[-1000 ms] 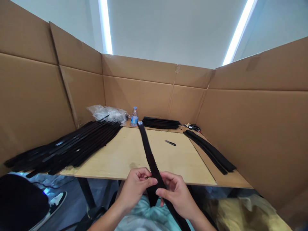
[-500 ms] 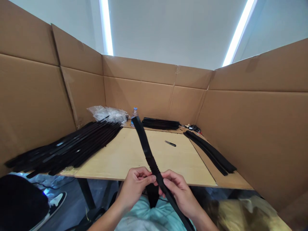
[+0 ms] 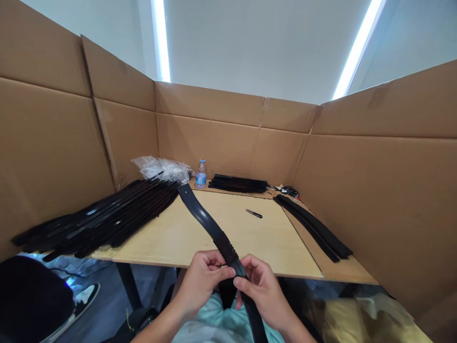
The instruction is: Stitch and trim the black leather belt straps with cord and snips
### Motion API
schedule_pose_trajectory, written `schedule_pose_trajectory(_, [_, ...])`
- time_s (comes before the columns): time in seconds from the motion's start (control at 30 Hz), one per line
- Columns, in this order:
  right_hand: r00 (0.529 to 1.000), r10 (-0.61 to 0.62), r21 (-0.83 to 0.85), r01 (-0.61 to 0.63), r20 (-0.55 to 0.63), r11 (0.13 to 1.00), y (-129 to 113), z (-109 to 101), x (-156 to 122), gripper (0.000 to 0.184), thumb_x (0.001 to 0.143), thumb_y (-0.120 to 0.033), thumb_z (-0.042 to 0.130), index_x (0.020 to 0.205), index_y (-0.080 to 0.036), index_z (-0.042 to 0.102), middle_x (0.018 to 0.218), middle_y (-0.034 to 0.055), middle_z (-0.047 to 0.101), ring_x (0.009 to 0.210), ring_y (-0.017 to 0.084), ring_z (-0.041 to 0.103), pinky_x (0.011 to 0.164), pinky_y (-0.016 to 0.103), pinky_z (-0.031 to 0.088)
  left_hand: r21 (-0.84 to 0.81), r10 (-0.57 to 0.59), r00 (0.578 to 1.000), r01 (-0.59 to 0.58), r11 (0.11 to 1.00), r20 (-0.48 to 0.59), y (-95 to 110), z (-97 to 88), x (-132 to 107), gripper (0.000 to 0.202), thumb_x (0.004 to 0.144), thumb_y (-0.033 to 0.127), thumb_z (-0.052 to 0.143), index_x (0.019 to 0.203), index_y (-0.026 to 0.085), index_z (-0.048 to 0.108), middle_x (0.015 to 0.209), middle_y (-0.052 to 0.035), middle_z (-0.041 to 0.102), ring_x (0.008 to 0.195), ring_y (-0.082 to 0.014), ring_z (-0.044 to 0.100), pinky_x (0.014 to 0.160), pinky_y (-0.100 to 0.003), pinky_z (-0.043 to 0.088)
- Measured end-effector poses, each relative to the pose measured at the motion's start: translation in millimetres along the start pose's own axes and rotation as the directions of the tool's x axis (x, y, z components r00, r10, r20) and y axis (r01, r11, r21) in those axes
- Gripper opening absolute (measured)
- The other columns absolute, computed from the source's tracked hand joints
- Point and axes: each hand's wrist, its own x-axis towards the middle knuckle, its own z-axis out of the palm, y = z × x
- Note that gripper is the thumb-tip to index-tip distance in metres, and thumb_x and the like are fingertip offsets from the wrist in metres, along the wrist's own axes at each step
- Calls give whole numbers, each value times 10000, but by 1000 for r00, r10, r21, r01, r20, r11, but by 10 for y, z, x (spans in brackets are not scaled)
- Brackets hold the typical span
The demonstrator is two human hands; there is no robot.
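Both my hands pinch one long black strip point(image 3: 205, 220) just past the near edge of the wooden table point(image 3: 171, 238). My left hand point(image 3: 201, 281) is closed on the strip's ribbed middle part from the left. My right hand point(image 3: 262, 290) is closed on it from the right, a little lower. The strip's far end points up and to the left, toward a big pile of similar black strips point(image 3: 107, 216). Its near end drops down between my arms.
Cardboard walls point(image 3: 374, 190) enclose the table on three sides. A second stack of black strips point(image 3: 238, 183) lies at the back, a third point(image 3: 314, 227) along the right. A water bottle point(image 3: 201, 174), a crumpled plastic bag point(image 3: 162, 167) and a small knife point(image 3: 253, 213) are on the table.
The strip's far end has lifted off the table and swung left, from near the water bottle toward the left pile. My hands have stayed at the table's near edge.
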Motion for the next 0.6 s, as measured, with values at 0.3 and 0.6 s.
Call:
schedule_pose_trajectory(0.3, [996,-92,24,92,2,995,-36,-25,-23,314,860,-452,625,816,-154,533,782,41,642,573,87,561,531,200,422,11,5,1000,-5,1000,-7,-7,-2,-8,310,627,359,792,575,141,578,540,-31,659,481,-171,622,493,-254,458])
schedule_pose_trajectory(0.6, [998,-66,38,66,1,997,22,-72,-15,491,690,-344,817,1118,-202,624,893,44,648,765,141,583,611,222,482,46,6,999,-4,999,-43,18,-8,12,338,433,259,887,619,115,644,597,-17,666,585,-151,605,565,-225,457])
